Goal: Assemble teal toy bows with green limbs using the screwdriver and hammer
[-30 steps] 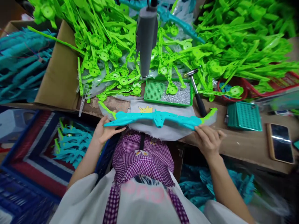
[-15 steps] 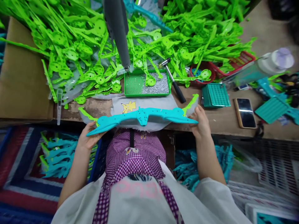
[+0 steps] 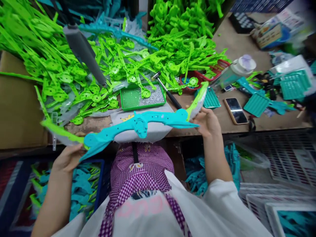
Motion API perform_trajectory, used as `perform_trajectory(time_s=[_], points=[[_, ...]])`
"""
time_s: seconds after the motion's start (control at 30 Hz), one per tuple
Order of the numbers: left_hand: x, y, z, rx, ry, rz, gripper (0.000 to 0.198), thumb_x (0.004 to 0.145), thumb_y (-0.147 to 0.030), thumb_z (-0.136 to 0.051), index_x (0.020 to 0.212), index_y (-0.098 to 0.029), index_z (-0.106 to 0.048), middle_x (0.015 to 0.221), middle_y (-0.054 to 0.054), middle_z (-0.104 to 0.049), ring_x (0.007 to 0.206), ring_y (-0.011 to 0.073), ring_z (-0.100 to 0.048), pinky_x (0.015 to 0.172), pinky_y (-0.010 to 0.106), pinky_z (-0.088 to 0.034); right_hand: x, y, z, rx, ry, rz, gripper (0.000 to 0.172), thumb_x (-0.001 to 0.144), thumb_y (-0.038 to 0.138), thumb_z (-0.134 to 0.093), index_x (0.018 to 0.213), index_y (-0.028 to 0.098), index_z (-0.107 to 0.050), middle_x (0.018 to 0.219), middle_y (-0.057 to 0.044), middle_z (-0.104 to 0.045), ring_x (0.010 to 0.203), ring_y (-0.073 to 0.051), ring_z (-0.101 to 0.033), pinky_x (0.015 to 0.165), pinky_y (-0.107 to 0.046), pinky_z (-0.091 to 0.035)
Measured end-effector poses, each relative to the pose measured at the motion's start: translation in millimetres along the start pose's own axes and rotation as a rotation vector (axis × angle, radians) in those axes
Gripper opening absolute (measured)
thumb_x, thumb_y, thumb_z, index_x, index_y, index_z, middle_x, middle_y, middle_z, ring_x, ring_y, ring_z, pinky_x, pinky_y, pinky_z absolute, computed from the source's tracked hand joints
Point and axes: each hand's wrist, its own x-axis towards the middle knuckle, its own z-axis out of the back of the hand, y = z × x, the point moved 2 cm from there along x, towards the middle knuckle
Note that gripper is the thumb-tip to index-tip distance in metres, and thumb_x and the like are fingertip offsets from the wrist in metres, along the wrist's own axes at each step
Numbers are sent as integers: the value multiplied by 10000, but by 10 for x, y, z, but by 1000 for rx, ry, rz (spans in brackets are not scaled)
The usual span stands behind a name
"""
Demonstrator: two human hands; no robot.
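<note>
Grip: left hand (image 3: 67,158) closed on one end of the toy bow (image 3: 140,123), right hand (image 3: 207,121) closed on the other end.
Bow look: long teal plastic body, hub at middle, small holes along the arms, lime green tips at both ends.
Bow place: held above the lap, at the front edge of the table (image 3: 261,123), over the grey cloth (image 3: 148,131).
Tilt: left end low, right end high.
Nearby: green screw tray (image 3: 130,98), hammer (image 3: 168,92), phone (image 3: 235,110), heap of green parts (image 3: 172,49).
Change: bow lay near level earlier, now slanted; left hand dropped lower and outward; view swung right.
</note>
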Motion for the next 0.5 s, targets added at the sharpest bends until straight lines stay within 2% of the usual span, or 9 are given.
perform_trajectory(time_s=[0.1, 0.17, 0.23, 0.37, 0.5], points=[[20, 73, 208, 149, 102, -245, 449, 379, -28, -780, 691, -314, -630, 876, -110, -764, 931, 220, -749, 790, 324, -662, -93, -71, -37, 27, -24, 95, 231, 701, 342, -777, 859, 222, -658, 831, 3, -753, 814, -161, -726, 734, -283, -618], [81, 115, 320, 175, 109, -374, 467, 313, -28, -779, 631, -319, -600, 792, -150, -725, 1021, 185, -715, 942, 309, -603, -128, -148, -119, 74, -57, 212, 245, 691, 387, -788, 804, 220, -648, 776, 22, -715, 817, -144, -708, 759, -271, -595], [164, 153, 388, 161, 86, -460, 497, 282, -14, -762, 627, -331, -596, 694, -163, -678, 1006, 163, -697, 1045, 320, -532, -140, -211, -211, 131, -73, 332, 267, 692, 432, -778, 737, 225, -616, 724, 48, -653, 769, -123, -671, 783, -279, -572], [245, 239, 384, 78, 84, -529, 502, 292, 25, -741, 640, -287, -561, 671, -146, -668, 900, 166, -685, 1104, 404, -472, -146, -264, -254, 135, -41, 408, 297, 693, 475, -724, 658, 228, -562, 685, 53, -559, 698, -123, -596, 824, -347, -540], [204, 343, 358, -5, 150, -504, 483, 337, 51, -723, 659, -225, -493, 702, -88, -654, 898, 184, -699, 1060, 421, -499, -78, -305, -59, -19, -110, 459, 160, 629, 392, -614, 616, 235, -641, 696, -1, -577, 728, -181, -628, 809, -426, -512]])
